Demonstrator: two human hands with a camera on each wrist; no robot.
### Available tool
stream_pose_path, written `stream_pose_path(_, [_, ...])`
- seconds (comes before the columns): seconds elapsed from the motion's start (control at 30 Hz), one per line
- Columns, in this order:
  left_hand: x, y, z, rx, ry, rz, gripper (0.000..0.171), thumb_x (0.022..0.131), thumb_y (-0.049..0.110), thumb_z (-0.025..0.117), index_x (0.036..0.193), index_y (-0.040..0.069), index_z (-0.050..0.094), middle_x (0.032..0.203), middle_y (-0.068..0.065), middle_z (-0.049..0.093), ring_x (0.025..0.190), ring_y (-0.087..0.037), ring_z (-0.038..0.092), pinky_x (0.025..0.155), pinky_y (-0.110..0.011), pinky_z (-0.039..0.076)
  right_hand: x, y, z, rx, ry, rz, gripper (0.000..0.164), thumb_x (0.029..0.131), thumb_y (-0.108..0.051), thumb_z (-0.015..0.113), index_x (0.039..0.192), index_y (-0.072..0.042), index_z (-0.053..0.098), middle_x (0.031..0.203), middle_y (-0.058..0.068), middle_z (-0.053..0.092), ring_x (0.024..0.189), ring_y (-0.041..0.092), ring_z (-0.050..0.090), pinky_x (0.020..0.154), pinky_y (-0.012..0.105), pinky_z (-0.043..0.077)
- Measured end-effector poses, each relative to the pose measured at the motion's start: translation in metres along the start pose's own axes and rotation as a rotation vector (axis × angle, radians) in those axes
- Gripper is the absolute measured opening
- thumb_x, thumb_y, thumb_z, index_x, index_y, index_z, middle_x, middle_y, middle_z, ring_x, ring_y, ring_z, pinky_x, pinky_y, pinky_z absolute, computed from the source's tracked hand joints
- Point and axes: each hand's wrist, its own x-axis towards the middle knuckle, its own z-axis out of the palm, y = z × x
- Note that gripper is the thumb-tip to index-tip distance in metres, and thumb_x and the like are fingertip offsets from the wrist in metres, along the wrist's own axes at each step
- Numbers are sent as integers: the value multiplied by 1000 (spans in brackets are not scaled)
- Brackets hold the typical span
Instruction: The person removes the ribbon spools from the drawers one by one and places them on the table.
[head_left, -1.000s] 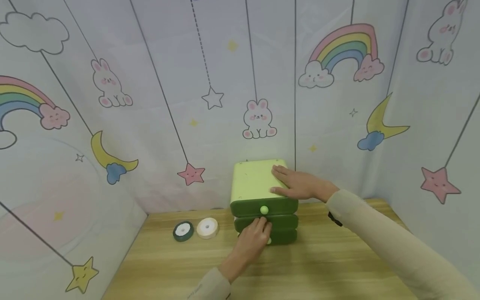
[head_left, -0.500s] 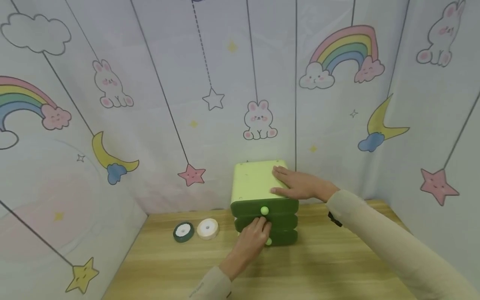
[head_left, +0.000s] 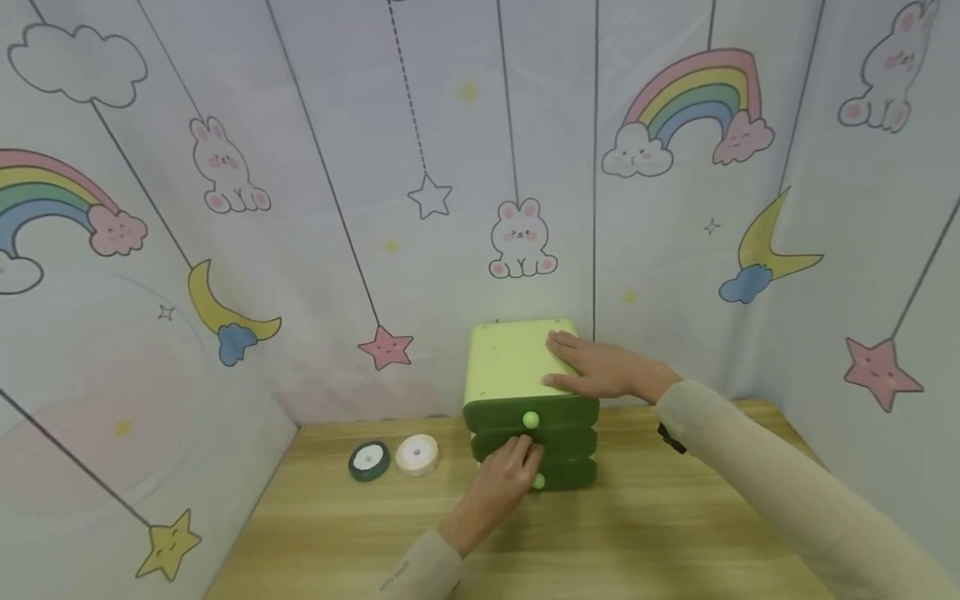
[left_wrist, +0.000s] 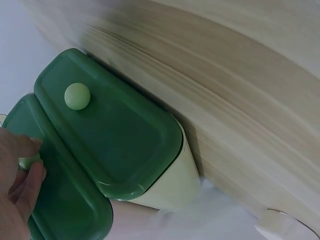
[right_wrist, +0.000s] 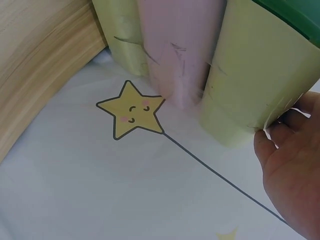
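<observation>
A small drawer cabinet [head_left: 506, 362] with a pale green top and three dark green drawer fronts stands against the back wall. My left hand [head_left: 501, 477] pinches the round knob [left_wrist: 29, 161] of the middle drawer [head_left: 572, 444] between thumb and fingers, as the left wrist view shows. That drawer looks closed. Above it is the top drawer's light green knob [head_left: 531, 420], and the bottom drawer's knob [left_wrist: 77, 96] sits below. On the right part of the cabinet's top rests my right hand [head_left: 606, 368], its fingers extended flat.
Two ribbon spools lie on the wood-grain table [head_left: 360, 533] left of the cabinet: a dark green spool [head_left: 369, 461] and a cream spool [head_left: 417, 455]. A printed cloth backdrop [head_left: 420, 283] surrounds the table at the back and sides.
</observation>
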Motion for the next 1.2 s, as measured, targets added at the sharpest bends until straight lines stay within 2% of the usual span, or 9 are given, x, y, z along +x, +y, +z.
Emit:
stream_pose_path(0.17, [2,-1,0,23,7,13,20,91,10,79,109,8,72,97,-3,66,82,-10,66,70,-18,59,0,1,-1,-8,12,4,90,106,-66,42,167,-5,18,177,15,12,165,35,15,131,55,24])
stream_pose_path(0.27, [0,0,-1,66,10,37,11,101,14,67,110,10,72,97,-2,67,79,-9,65,66,-17,57,0,1,0,-12,9,7,91,105,-68,40,167,-5,17,177,14,12,165,34,15,132,55,24])
stream_pose_path(0.37, [-3,4,-2,120,32,90,28,111,12,45,110,11,73,102,-3,69,80,-10,66,66,-17,56,0,1,1,-19,6,4,92,105,-70,39,167,-6,17,177,14,11,165,33,15,132,54,24])
stream_pose_path(0.5, [-8,13,-3,154,57,199,50,112,5,26,106,14,75,108,-3,72,87,-10,71,71,-17,59,1,2,2,-19,12,-1,92,105,-70,39,167,-5,18,177,14,12,165,34,15,132,55,24])
stream_pose_path(0.73, [-18,22,-6,185,-77,316,50,113,8,25,111,19,74,112,3,70,94,-6,70,77,-16,59,1,2,1,-13,14,-3,91,105,-68,39,167,-5,17,177,14,11,165,34,14,132,54,23])
stream_pose_path(0.93, [-21,21,0,215,-170,339,15,104,22,63,111,19,77,109,4,71,95,-5,71,79,-16,59,1,3,3,-11,10,-1,91,105,-68,39,167,-5,16,177,14,11,165,34,14,132,54,23])
stream_pose_path(1.03, [-21,19,5,224,-181,343,12,98,22,71,108,19,77,106,5,71,92,-4,72,78,-15,59,0,2,2,-6,15,-5,91,106,-67,40,167,-4,17,177,15,11,165,35,14,132,55,23])
stream_pose_path(1.13, [-23,18,10,230,-166,350,36,106,3,45,106,18,77,102,4,71,86,-4,70,75,-14,58,0,1,2,1,10,-3,91,105,-67,40,167,-5,17,177,14,11,165,34,13,132,54,22])
stream_pose_path(1.2, [-24,16,13,231,-167,351,42,104,0,40,106,18,78,102,4,70,84,-4,68,74,-13,57,-1,1,2,4,10,-3,91,105,-68,40,167,-5,17,177,14,10,165,34,13,132,55,22])
